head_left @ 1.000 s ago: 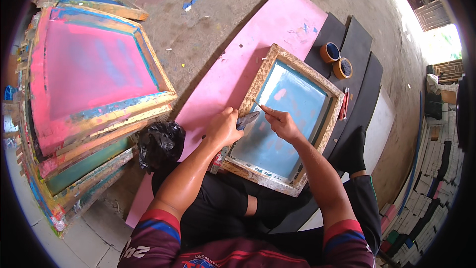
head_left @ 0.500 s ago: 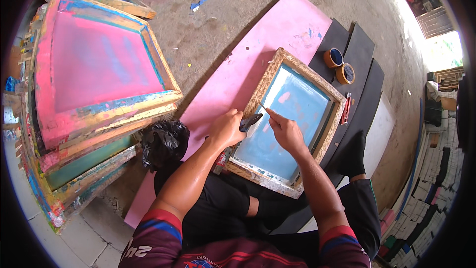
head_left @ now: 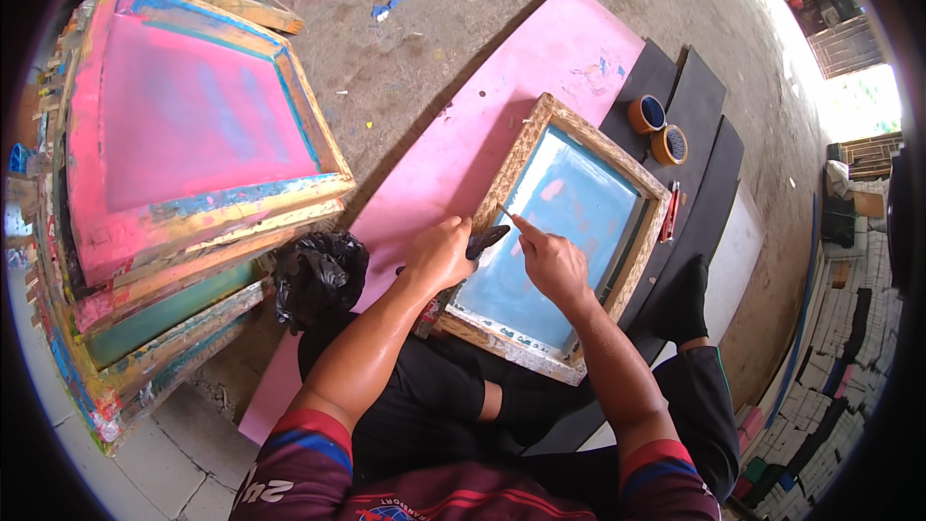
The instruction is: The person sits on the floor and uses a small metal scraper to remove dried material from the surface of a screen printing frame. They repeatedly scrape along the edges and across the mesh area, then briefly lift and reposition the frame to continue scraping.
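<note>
A screen-printing frame with worn wooden sides and blue mesh lies tilted across my lap and the boards. My left hand is closed at its left side around a dark tool with a rounded black end; the rest is hidden. A red and grey part shows below that hand, and I cannot tell if it belongs to the same tool. Over the mesh, my right hand is closed on a thin pointed tool. Its tip meets the inner edge of the frame's left side.
Pink-and-blue stained printing frames are stacked at the left. A black plastic bag sits beside a pink board. On dark boards stand two round brown containers, with red-handled tools nearby.
My right hand has shifted slightly left and down, and the thin tool's tip has moved toward the frame's left side. My left hand stays nearly in place.
</note>
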Demonstrator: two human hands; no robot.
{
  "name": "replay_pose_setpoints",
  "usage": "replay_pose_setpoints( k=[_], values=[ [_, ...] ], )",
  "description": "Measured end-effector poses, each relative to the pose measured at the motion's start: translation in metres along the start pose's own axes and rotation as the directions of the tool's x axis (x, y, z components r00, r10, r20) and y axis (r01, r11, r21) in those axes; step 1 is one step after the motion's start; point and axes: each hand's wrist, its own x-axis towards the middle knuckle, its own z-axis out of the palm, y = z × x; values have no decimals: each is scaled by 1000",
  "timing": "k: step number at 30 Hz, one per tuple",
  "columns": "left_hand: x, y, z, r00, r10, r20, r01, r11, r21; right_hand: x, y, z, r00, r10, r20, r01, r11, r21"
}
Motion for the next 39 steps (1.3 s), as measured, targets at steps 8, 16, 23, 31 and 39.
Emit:
replay_pose_setpoints(
  k=[8,16,23,31,39],
  values=[
    [1,-11,15,998,51,-24,-52,998,-40,1,-52,-5,985,75,158,-12,931,-366],
    [6,-11,22,996,63,-58,-64,998,-9,-3,-70,39,996,86,39,-59,890,-451],
    [5,0,12,997,46,-56,-47,999,-4,8,-1,14,997,-70,32,71,996,-51],
    [8,-2,13,998,45,-44,-44,999,28,21,48,24,977,-211,16,197,937,287],
    [5,9,-1,995,-44,86,41,998,41,18,54,40,977,-195,-84,213,912,350]
  ],
)
